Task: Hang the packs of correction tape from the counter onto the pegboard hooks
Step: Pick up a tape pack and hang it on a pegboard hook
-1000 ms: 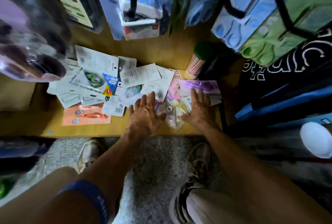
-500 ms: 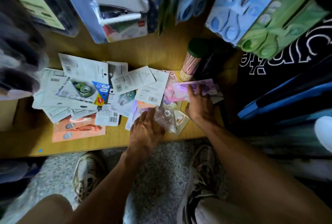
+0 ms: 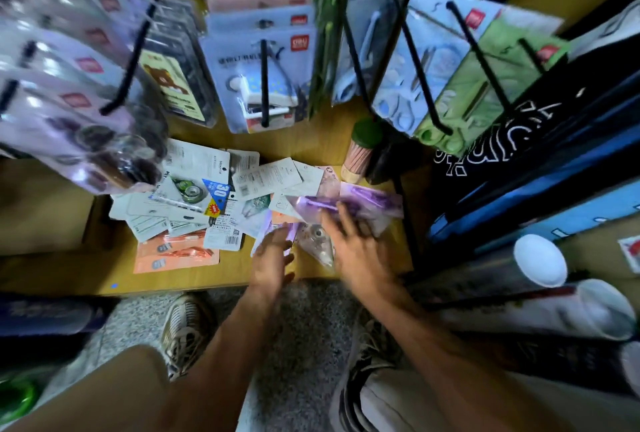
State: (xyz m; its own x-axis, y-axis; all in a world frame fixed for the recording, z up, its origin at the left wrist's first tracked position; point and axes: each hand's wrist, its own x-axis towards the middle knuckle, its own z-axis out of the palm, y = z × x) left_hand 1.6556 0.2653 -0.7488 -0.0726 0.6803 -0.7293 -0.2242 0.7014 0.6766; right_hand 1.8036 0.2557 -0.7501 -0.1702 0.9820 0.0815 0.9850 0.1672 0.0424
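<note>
Because the packs [image 3: 194, 196] lying in a heap on the counter [image 3: 194, 279], middle of the frame, look thin, light and slippery, the left hand [image 3: 272, 258], fingers loose, and blurry right hand [image 3: 356, 244], grip unclear, should pinch the card tops.

Your counter [image 3: 311, 146] carries the scattered packs of correction tape [image 3: 194, 199], spread left of your left hand [image 3: 272, 258]. Your right hand [image 3: 360, 248] lies on packs just right of it. Behind them, hooks [image 3: 265, 83] hold hanging goods above the counter.
</note>
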